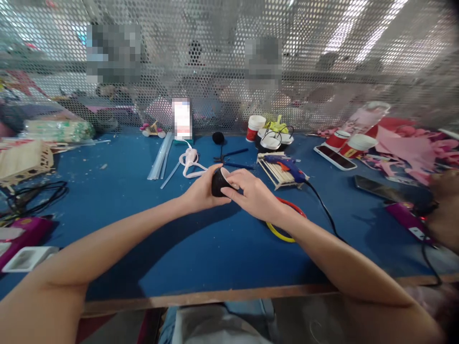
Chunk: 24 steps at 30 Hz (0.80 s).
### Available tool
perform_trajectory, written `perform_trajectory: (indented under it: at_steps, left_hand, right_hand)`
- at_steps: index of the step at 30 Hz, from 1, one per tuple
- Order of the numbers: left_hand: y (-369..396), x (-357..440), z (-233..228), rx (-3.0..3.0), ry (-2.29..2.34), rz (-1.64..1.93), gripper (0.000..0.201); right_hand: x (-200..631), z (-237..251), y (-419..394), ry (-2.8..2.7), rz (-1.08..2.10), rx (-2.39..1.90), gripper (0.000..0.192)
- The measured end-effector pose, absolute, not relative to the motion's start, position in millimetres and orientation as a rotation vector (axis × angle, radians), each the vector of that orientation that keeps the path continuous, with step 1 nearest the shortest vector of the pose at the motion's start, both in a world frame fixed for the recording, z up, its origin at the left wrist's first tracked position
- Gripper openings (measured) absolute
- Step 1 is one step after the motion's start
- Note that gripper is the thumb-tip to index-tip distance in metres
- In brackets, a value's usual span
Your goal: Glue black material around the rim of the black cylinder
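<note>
A small black cup with a pale inside (pixel 217 183) is tilted between my two hands above the table. My left hand (pixel 201 192) wraps round its left side. From the right, my right hand (pixel 251 192) grips the rim, with the thumb on the outside and the fingers at the opening. Just behind the hands lies a pale pink looped strip (pixel 191 155). Red and yellow rings (pixel 279 233) lie partly under my right forearm. A blue glue gun (pixel 287 165) rests on a small rack of wooden sticks (pixel 273 173) to the right.
Clear glue sticks (pixel 160 157), a lit phone (pixel 182 119) and a black ball-tipped piece (pixel 218 138) stand or lie at the back. Paper cups (pixel 256 128), phones (pixel 335 157) and a purple power strip (pixel 409 222) are on the right. A perforated metal screen (pixel 215 62) rises behind the table (pixel 179 258).
</note>
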<state>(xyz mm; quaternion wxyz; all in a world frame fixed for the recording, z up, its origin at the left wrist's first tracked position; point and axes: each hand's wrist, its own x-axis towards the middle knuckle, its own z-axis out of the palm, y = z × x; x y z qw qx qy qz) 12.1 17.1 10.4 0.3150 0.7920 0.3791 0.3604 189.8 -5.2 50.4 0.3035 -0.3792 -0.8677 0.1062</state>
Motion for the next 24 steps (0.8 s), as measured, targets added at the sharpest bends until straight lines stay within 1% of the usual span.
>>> perform_trajectory:
  at_steps: [3,5,8,10,12,16,18,22,24]
  left_hand:
    - [15,6,23,1.732,1.002,0.921,0.074]
    - [10,-3,30,1.485,0.935,0.950,0.068]
    - [3,-16,33,1.203,0.858,0.940,0.065]
    - [1,-21,31,1.112,0.830,0.965,0.063]
    - [-1,-23,28,1.107,0.816,0.984,0.063]
    - [-8,-25,26,1.313,0.846,0.996,0.077]
    - [-13,-26,25,1.482,0.874,1.001,0.082]
    - [-21,-32,23,1.745,0.947,1.031,0.081]
    - [-22,-35,23,1.723,0.951,1.086,0.080]
  right_hand:
    - [213,61,-13,-2.255,0.175,-1.163,0.023]
    - [234,59,-23,-2.293,0.122,-1.461,0.028]
    - [258,39,-41,-2.450,0.059,-1.959,0.033]
    - [265,23,-50,-2.523,-0.005,-2.124,0.037]
    - [265,11,-54,-2.502,-0.063,-2.180,0.041]
    - [262,3,-44,-2.390,-0.022,-2.269,0.050]
    - [265,2,-36,-2.365,0.063,-2.259,0.054]
    - [278,-2,-25,-2.141,0.255,-2.182,0.062]
    - [284,-1,-26,-1.971,0.461,-2.054,0.062]
